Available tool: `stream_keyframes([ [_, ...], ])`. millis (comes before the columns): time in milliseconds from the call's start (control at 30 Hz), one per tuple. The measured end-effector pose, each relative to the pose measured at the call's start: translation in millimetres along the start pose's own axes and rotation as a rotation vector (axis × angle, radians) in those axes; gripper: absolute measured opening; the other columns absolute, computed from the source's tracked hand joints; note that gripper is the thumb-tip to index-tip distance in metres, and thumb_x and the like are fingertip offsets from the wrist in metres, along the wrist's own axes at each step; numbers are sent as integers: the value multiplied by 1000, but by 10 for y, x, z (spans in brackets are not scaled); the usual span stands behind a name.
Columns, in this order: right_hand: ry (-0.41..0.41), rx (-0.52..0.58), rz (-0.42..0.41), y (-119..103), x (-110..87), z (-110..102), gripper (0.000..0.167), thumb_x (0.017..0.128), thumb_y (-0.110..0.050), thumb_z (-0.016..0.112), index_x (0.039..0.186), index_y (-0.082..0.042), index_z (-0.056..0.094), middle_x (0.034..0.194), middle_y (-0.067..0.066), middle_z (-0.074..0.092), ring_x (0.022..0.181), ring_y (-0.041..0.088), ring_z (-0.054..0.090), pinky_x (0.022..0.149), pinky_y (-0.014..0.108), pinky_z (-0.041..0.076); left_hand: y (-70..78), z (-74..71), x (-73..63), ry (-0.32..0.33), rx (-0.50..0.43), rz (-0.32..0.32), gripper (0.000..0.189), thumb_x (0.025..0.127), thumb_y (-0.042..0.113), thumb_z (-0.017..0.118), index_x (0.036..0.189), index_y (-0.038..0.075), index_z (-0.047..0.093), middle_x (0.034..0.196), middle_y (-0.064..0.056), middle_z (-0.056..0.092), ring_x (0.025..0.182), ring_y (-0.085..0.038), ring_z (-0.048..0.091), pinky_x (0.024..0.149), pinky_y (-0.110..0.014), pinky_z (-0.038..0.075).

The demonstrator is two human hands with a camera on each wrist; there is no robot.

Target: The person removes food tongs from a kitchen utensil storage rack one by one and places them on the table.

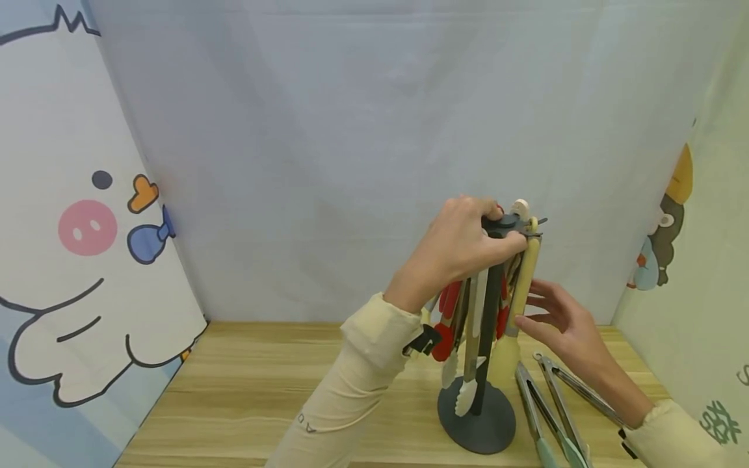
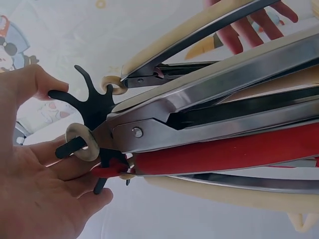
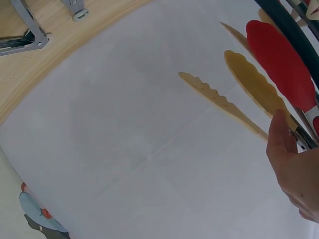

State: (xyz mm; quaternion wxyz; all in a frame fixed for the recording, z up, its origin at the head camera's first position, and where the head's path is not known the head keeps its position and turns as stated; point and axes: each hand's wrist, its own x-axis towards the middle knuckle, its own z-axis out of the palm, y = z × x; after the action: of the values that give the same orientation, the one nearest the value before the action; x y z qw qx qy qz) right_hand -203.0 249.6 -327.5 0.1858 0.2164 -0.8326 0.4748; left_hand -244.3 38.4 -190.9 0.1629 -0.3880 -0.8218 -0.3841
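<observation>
A dark grey stand (image 1: pixel 476 426) with a round base and hooks on top stands on the table, hung with several tongs. My left hand (image 1: pixel 459 244) grips the stand's top, thumb on one side and fingers on the other, around the hooks (image 2: pixel 92 107). Beside the pale yellow tongs (image 1: pixel 525 279) is my right hand (image 1: pixel 564 325), its fingers loosely spread and thumb at their edge; firm contact cannot be made out. Red tongs (image 1: pixel 443 341) and white-tipped tongs (image 1: pixel 466 398) hang on the left. The ring of one pair (image 2: pixel 82 142) loops over a hook.
On the wooden table (image 1: pixel 257 383), right of the base, lie metal tongs (image 1: pixel 529 396) with mint-green tips and further metal tongs (image 1: pixel 562 396). A pale cloth wall (image 1: pixel 351 162) stands behind, with cartoon-printed side walls.
</observation>
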Motion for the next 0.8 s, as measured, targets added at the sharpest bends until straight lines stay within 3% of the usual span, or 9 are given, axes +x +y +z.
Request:
stream_keyframes([
  [200,-44,39,-42,7,58,-6,65,86,2,63,144,-9,35,133,1,46,115,3,48,84,18,46,35,-40,1,-76,31,-25,12,85,22,59,84,10,64,73,1,57,55,-11,48,49,-21,40],
  [500,-83,31,-36,-4,117,0,75,83,0,67,146,-13,29,137,9,42,118,4,43,89,18,41,67,-95,7,-130,69,-66,18,87,23,57,96,9,66,84,1,58,64,-12,52,53,-21,43],
  [700,-65,40,-30,-19,116,-2,73,81,-1,69,143,-13,33,130,6,46,116,6,46,93,15,38,75,-101,8,-135,77,-79,18,87,21,57,97,10,67,82,1,59,61,-12,51,51,-22,42],
  [800,-51,55,-48,-22,101,-9,73,79,2,70,141,-11,35,126,6,47,114,8,48,94,15,38,91,-106,16,-143,128,-75,14,87,21,56,91,12,66,77,1,58,59,-12,49,51,-22,39],
])
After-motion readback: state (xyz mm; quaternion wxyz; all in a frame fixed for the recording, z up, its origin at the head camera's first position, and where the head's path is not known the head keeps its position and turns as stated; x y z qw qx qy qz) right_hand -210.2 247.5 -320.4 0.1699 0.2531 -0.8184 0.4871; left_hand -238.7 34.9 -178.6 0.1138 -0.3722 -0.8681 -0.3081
